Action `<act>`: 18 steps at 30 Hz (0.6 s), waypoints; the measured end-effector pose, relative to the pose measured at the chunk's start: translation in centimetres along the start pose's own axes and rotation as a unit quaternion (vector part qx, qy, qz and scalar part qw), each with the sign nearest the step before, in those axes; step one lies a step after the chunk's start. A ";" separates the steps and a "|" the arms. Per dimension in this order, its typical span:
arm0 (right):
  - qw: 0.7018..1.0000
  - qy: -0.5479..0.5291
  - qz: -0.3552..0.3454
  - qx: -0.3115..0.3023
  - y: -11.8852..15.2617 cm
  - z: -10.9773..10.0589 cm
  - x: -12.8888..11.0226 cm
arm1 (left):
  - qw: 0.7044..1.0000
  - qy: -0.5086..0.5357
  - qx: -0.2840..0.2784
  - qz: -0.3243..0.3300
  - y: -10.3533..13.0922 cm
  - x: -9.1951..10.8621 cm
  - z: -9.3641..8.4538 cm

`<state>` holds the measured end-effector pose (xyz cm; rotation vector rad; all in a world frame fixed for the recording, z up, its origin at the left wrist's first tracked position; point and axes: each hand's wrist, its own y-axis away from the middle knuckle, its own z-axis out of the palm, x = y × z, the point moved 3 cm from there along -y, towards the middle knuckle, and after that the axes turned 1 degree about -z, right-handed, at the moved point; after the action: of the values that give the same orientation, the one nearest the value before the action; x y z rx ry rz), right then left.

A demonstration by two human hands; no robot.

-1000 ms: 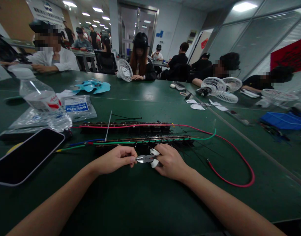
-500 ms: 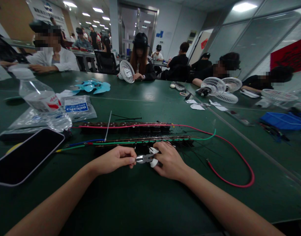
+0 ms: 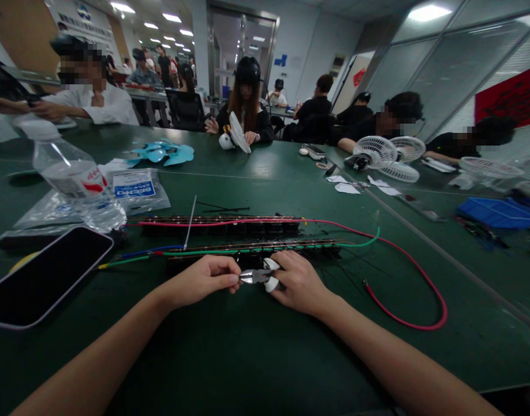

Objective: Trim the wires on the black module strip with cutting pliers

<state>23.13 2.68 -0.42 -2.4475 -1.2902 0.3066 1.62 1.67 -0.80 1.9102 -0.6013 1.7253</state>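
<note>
right hand [image 3: 297, 281] has pliers [image 3: 259, 276] by the handles, long axis roughly crosswise, between worktop [image 3: 252, 352] near edge and black strip [image 3: 321, 252], nose left at left hand [image 3: 198, 281] fingertips, can't tell what's pinched there

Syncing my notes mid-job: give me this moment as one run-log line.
right hand: holding pliers | left hand: fingertips at their jaws, anything pinched unclear | nearby: green wire, red wire
</note>
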 end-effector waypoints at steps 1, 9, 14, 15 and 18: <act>1.000 -0.004 0.002 0.007 0.0 -0.1 0.0 | 1.000 0.010 0.007 -0.003 0.0 -0.1 0.0; 1.000 -0.017 0.004 0.022 0.0 -0.2 0.0 | 0.999 0.033 0.030 0.004 -0.2 -0.5 -0.1; 1.000 -0.009 0.004 0.009 0.0 -0.3 -0.1 | 0.999 0.028 0.017 0.003 -0.1 -0.3 0.0; 1.000 -0.006 0.003 0.007 0.0 -0.3 -0.1 | 1.000 0.026 0.010 0.004 -0.1 -0.3 0.0; 1.000 0.004 -0.002 0.000 0.0 -0.4 -0.3 | 1.000 0.018 -0.009 0.008 -0.1 -0.2 0.0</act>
<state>23.11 2.37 -0.05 -2.4426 -1.2910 0.2955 1.63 1.71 -1.04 1.8626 -0.6171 1.7554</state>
